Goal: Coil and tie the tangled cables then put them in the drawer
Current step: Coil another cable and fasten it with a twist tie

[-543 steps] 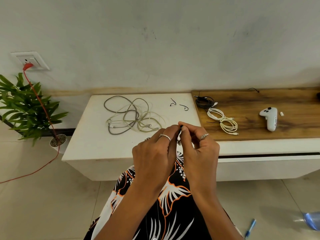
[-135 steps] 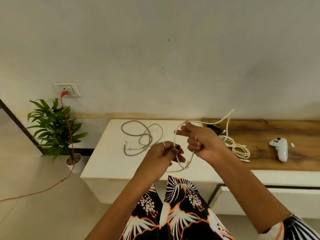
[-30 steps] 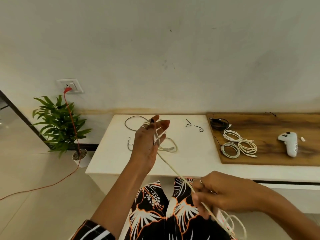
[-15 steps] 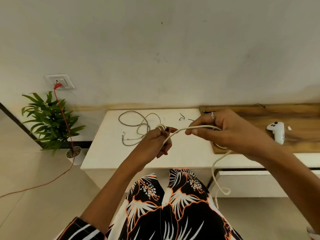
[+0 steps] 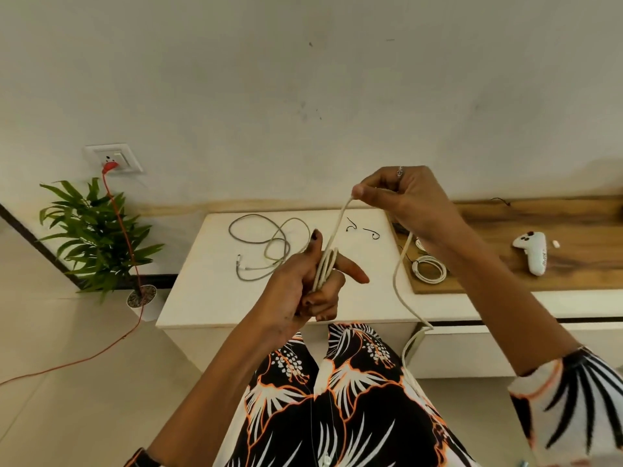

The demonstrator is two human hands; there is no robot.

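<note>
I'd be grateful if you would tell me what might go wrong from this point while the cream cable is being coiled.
The loops of the cream cable sit loosely around the left hand, so they may slip off and uncoil. The free tail hangs from the right hand down past the white table's edge and could snag there. The grey cable lies just behind the left hand and might get caught up.
</note>
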